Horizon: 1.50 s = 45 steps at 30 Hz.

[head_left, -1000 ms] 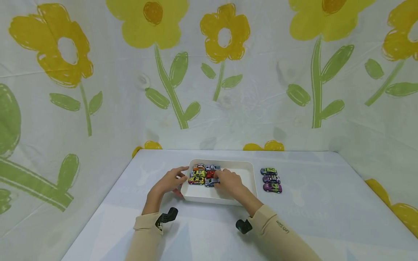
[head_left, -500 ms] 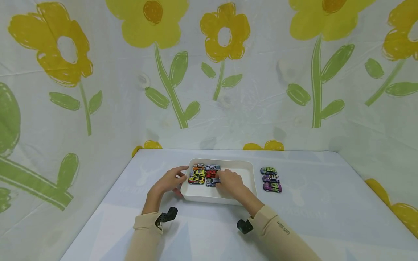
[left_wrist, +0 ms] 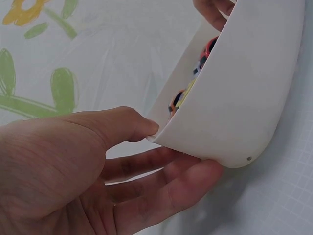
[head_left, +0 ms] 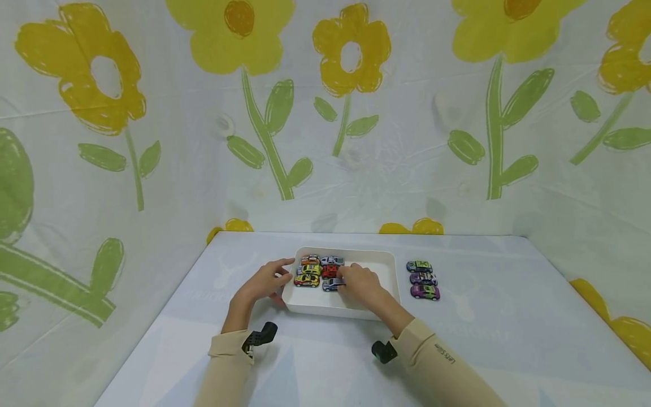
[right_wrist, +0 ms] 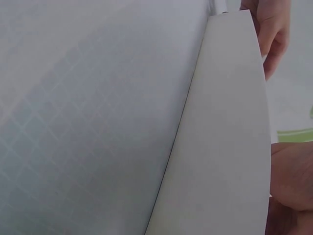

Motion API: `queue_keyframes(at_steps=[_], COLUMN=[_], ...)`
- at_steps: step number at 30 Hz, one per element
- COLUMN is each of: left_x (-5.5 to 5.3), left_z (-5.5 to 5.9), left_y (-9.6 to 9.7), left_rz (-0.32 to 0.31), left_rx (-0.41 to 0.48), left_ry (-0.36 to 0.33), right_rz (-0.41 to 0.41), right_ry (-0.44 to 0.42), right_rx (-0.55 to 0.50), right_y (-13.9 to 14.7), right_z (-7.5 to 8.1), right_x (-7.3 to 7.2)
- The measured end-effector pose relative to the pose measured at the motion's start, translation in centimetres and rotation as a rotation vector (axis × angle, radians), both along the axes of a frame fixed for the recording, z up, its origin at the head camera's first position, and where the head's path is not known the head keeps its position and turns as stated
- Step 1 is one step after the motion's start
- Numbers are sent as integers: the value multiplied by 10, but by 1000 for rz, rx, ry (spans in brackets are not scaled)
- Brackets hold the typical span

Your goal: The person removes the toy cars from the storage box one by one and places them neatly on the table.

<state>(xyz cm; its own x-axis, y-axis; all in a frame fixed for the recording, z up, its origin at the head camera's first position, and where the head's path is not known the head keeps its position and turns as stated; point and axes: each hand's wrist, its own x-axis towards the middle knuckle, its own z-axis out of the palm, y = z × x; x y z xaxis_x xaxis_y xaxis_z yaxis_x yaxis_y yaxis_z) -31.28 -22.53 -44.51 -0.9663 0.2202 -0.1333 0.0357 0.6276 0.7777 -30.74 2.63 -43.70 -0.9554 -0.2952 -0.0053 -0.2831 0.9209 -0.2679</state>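
Note:
A white rectangular tray (head_left: 330,310) sits on the table with two columns of small toy cars at its left end. My left hand (head_left: 261,282) holds the tray's left end; in the left wrist view the thumb (left_wrist: 144,126) lies on the rim and the fingers go along the outer wall. Inside the tray my right hand (head_left: 363,287) has its fingers curled down at the right end of a silver-blue toy car (head_left: 332,285), gripping it; the fingertips are hidden. Behind that car are a red toy car (head_left: 329,272) and a silver one (head_left: 332,260). Yellow toy cars (head_left: 307,280) and an orange one (head_left: 310,260) form the left column.
Three more toy cars stand in a column on the table right of the tray: a green-blue one (head_left: 419,266), a purple-white one (head_left: 423,278) and a purple-green one (head_left: 425,292). A flowered curtain (head_left: 407,141) hangs behind the table (head_left: 508,316).
The silver-blue toy car has shifted slightly right along with my right hand, away from the yellow car beside it. My left hand keeps its place on the tray.

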Motion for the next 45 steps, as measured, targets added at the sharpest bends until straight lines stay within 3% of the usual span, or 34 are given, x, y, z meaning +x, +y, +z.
queue_keyframes(at_steps=[19,27,39,45], left_x=[0,1,-1,0], left_z=[1,0,-2,-2], left_y=[3,2,2,2], left_rz=[21,29,50,50], left_rx=[25,2,-25,-35], left_ry=[-13,-4,-1,-6], right_rz=[36,42,24,-37], right_ry=[4,54,40,9], right_rx=[14,-15,-56,-83], right_y=[24,39,72,96], right_z=[3,11,26,38], right_x=[1,2,-1,-6])
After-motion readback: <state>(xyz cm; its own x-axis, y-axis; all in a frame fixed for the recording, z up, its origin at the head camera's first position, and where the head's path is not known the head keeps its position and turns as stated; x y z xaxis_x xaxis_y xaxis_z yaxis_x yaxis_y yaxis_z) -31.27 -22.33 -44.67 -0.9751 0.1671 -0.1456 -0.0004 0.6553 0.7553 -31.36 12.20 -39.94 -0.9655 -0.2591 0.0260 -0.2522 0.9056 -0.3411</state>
